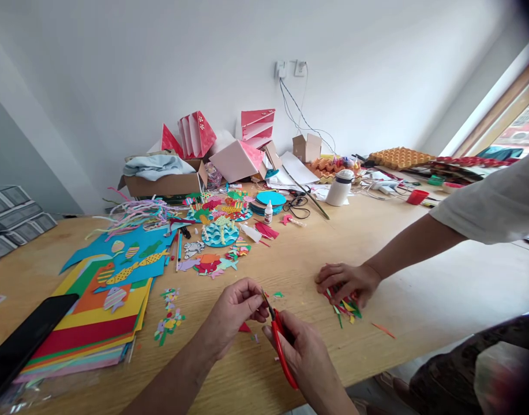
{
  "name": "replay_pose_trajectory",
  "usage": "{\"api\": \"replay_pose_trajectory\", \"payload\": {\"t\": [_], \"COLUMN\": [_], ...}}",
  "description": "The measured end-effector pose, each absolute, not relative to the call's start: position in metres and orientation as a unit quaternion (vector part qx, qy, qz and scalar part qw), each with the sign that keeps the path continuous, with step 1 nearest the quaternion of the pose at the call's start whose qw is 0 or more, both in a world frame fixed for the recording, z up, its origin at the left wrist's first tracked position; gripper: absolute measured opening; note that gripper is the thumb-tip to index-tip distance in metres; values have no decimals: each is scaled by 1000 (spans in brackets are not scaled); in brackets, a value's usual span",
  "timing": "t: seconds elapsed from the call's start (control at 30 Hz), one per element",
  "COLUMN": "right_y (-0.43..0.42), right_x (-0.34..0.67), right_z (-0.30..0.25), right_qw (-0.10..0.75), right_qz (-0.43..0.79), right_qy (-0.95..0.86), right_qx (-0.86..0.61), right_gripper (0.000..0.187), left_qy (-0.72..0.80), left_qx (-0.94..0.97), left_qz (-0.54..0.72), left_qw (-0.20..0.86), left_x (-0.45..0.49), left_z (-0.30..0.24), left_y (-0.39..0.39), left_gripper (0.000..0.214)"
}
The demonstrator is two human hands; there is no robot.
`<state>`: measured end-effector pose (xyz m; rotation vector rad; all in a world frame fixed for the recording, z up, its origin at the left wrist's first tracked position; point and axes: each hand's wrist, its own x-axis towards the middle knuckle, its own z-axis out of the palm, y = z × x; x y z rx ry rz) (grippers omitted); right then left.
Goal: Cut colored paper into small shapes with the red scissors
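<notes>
My right hand (306,349) is closed around red-handled scissors (283,358), their dark blades pointing up and to the left. At the blade tips, my left hand (235,311) is closed in a pinch; what it holds is too small and too hidden to make out. Below the hands lie a red paper scrap (244,327) and some tiny bits. A green scrap (278,294) is just beyond the scissors. Left of my left hand, small coloured paper cut-outs (169,323) are spread on the wooden table (290,259).
At right, another person's hand (344,281) covers a heap of paper scraps (348,311). Coloured paper sheets (86,337) and a black phone (26,340) lie at left. Beyond stand paper fish (210,263), a glue bottle (268,212), a white jar (338,189) and a cardboard box (160,185).
</notes>
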<state>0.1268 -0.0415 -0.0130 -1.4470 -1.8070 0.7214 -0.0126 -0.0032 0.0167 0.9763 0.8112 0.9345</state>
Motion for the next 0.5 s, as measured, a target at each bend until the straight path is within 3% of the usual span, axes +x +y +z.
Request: {"api": "replay_pose_trajectory", "payload": {"t": [0.5], "right_y": [-40], "right_x": [132], "right_z": [-19], "right_qw": [335], "right_qz": [285], "right_qy": [-695], "right_qx": [-569], "right_gripper": [30], "left_qy": [366], "left_qx": [431], "left_qz": [440], "left_qw": [697], "left_x": [-11], "left_z": [16], "left_y": [-1], "left_gripper": [19]}}
